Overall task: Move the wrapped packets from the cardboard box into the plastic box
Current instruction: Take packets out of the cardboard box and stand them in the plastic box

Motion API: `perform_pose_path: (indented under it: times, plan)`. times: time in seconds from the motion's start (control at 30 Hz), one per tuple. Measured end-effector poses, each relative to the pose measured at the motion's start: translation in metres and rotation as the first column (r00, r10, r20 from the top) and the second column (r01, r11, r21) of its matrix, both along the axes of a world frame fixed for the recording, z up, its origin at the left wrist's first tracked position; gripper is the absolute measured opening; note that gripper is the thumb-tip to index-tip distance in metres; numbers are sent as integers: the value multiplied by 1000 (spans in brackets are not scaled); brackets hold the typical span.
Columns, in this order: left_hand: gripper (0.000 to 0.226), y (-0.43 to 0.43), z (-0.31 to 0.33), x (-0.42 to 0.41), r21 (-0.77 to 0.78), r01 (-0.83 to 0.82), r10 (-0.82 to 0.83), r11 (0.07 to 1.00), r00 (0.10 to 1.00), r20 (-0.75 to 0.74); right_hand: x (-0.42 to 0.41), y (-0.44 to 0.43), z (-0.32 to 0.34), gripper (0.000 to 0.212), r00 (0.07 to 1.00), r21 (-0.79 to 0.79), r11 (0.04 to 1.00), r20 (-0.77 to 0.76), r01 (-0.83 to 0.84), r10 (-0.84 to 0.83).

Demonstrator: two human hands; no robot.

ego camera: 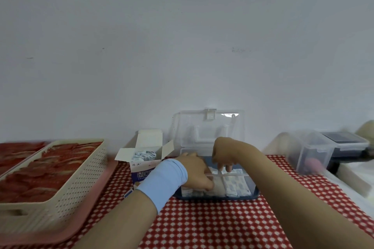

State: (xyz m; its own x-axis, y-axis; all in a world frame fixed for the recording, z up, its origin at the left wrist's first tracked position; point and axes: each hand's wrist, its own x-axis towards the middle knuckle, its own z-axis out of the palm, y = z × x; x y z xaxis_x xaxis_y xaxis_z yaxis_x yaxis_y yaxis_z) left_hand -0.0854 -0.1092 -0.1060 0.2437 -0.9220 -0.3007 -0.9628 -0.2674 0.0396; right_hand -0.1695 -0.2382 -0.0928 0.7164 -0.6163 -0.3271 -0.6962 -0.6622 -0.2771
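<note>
Tablecloth in red check lies nearest me. On it, the plastic box holds wrapped packets; my left hand presses them with straight fingers, my right hand curls down inside, grip unclear to me. Beyond, the cardboard box holds further packets.

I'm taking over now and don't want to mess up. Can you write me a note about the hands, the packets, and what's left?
Left hand: down in the plastic box, fingers on packets; grip unclear.
Right hand: fingers dip into the box's back part; grip unclear.
Done: several packets lie in the plastic box.
Left to do: more packets sit in the open cardboard box; move them over.
</note>
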Motion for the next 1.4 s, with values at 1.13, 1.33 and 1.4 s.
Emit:
perform_pose_path:
  times: [1.13, 1.33, 1.4]
  plan:
    - [23, 71, 55, 29, -534, -178, 6, 827, 952, -307, -6, 35, 39, 20, 886, -52, 998, 460, -31, 52]
    - [23, 133, 44, 48, -340, -349, 193, 873, 888, -416, 10, 112, 42, 16, 791, -40, 956, 552, -291, 264]
    - [23, 149, 31, 57, -295, -367, 251, 882, 897, -364, 22, 133, 31, 14, 825, -35, 933, 457, -357, 333]
